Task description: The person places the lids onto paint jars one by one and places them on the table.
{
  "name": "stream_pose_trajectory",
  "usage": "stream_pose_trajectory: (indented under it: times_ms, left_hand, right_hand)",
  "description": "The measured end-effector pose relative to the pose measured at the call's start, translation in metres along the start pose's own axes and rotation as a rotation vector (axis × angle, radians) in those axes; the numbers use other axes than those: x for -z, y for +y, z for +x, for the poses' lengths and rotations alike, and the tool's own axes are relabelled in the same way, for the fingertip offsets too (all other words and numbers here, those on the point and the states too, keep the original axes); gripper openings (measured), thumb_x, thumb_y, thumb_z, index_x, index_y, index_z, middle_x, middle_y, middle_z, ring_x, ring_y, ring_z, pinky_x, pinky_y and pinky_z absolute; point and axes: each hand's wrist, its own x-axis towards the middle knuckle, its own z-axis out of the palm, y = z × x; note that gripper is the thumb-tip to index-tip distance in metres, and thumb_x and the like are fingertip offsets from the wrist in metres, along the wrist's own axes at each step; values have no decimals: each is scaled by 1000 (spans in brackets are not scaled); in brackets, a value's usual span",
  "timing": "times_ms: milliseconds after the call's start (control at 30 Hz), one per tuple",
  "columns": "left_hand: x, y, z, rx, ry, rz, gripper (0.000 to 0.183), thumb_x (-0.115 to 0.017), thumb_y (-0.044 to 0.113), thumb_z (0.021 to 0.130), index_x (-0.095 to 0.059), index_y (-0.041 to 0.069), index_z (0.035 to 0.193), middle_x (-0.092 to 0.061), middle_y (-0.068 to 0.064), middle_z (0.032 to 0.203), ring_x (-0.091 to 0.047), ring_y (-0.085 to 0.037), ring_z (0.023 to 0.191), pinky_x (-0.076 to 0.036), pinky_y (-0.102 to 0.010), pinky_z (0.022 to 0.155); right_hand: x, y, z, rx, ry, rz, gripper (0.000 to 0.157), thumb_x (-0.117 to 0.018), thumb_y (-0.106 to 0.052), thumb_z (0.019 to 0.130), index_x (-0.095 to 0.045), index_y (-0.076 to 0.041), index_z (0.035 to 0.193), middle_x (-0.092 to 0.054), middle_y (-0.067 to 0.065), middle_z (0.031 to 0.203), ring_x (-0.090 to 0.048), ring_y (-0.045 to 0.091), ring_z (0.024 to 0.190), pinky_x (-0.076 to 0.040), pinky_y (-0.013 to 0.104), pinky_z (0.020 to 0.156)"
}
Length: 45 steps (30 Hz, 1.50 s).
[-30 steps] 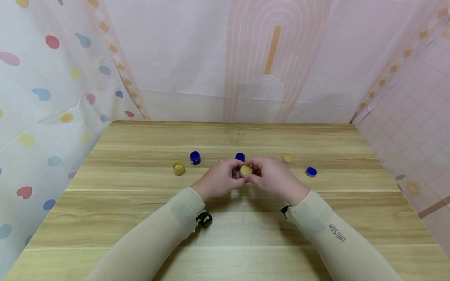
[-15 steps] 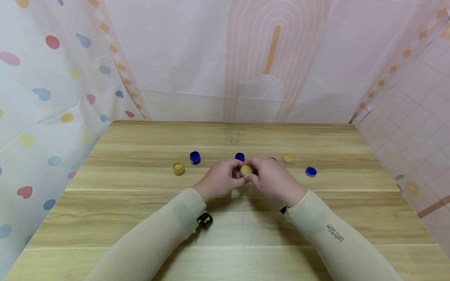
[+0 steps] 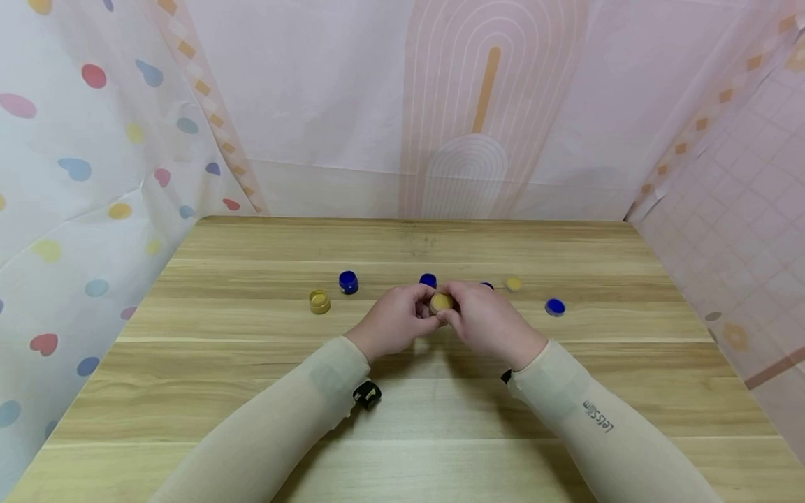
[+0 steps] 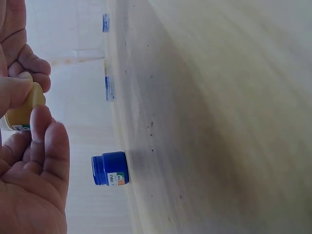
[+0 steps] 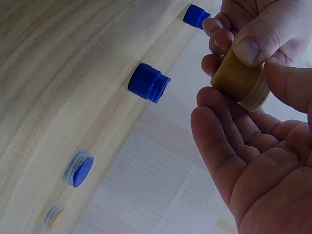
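Observation:
Both hands meet over the table around a small yellow paint jar [image 5: 236, 75]. My left hand [image 3: 393, 318] grips the jar's body, its thumb lying along the side in the right wrist view. My right hand [image 3: 484, 318] pinches the jar's clear-sided lid [image 3: 441, 302] between thumb and fingers; yellow shows through its top. In the right wrist view the lid's rim [image 5: 256, 100] sits at the jar's mouth. Just beyond the hands stands a blue paint jar [image 3: 428, 280], lidless and partly covered by the fingers in the head view.
To the left stand another blue jar [image 3: 349, 282] and an open yellow jar [image 3: 319, 302]. On the right lie a yellow lid [image 3: 513, 284], a blue lid [image 3: 555, 307] and a second blue lid [image 3: 487, 285] partly behind the right hand. A patterned cloth [image 3: 314, 105] hangs behind the wooden table [image 3: 428, 419].
The right hand has turned slightly and shifted a little left on the lid, uncovering part of a blue lid behind it. The left hand keeps its grip almost unmoved.

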Motion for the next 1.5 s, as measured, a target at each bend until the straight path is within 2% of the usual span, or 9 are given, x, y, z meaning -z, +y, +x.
stream_pose_trajectory:
  times_ms: [233, 467, 733, 900, 1033, 1133, 1267, 1367, 1500]
  left_hand:
    - [1, 0, 0, -18, -9, 24, 30, -76, 29, 98, -71, 13, 123, -72, 3, 102, -66, -11, 90, -56, -28, 78]
    - [10, -4, -7, 25, -21, 55, 45, -73, 32, 100, -64, 16, 141, -68, -1, 136, -66, -17, 113, -57, -41, 98]
    - [26, -15, -15, 54, 3, 153, 49, -71, 37, 101, -61, 16, 144, -65, -1, 143, -62, -25, 132, -52, -49, 110]
    - [40, -25, -21, 26, 32, 230, 52, -72, 35, 101, -59, 14, 147, -61, -1, 150, -57, -27, 140, -47, -50, 116]
    - [55, -34, -27, 23, 62, 286, 55, -73, 34, 100, -57, 14, 149, -56, -3, 154, -50, -29, 146, -41, -52, 120]
    - [67, -42, -30, 18, 79, 332, 59, -73, 33, 99, -54, 12, 151, -55, -8, 155, -51, -32, 145, -40, -53, 121]
    - [83, -53, -33, 22, 100, 384, 63, -75, 32, 98, -52, 7, 151, -54, -14, 155, -52, -37, 144, -41, -54, 120]
    - [93, -61, -37, 55, 104, 416, 66, -76, 34, 98, -50, 7, 153, -52, -15, 157, -49, -39, 146, -39, -56, 121]
    - [105, -72, -43, 116, 89, 447, 71, -75, 36, 98, -46, 7, 156, -50, -17, 158, -57, -40, 135, -45, -59, 114]
  right_hand:
    - [4, 6, 0, -29, -40, 62, 30, -67, -22, 105, -66, -5, 129, -70, 2, 99, -62, 14, 82, -53, 32, 75]
    - [7, 23, 1, -119, -83, 89, 22, -67, -22, 105, -65, -7, 120, -69, 3, 96, -61, 15, 78, -52, 30, 69]
    - [17, 46, -3, -184, -100, 33, 28, -65, -24, 106, -64, -5, 127, -69, 5, 103, -62, 17, 86, -53, 33, 76]
    - [22, 68, -6, -227, -94, 5, 30, -62, -21, 107, -63, 0, 128, -69, 10, 105, -61, 20, 87, -53, 36, 78]
    - [23, 86, -9, -229, -74, -40, 31, -62, -17, 106, -62, 4, 129, -71, 16, 110, -65, 25, 94, -56, 44, 85]
    - [24, 96, -12, -235, -70, -73, 33, -62, -17, 106, -62, 6, 130, -71, 18, 112, -66, 27, 97, -56, 49, 89]
    - [26, 102, -15, -262, -88, -84, 33, -63, -18, 106, -62, 6, 129, -71, 18, 113, -65, 27, 96, -55, 48, 88]
    - [27, 104, -17, -276, -99, -85, 33, -63, -18, 106, -62, 5, 129, -71, 17, 112, -64, 25, 94, -55, 47, 86]
    - [27, 107, -19, -269, -101, -113, 36, -64, -18, 105, -62, 7, 131, -71, 17, 111, -65, 28, 97, -55, 50, 90]
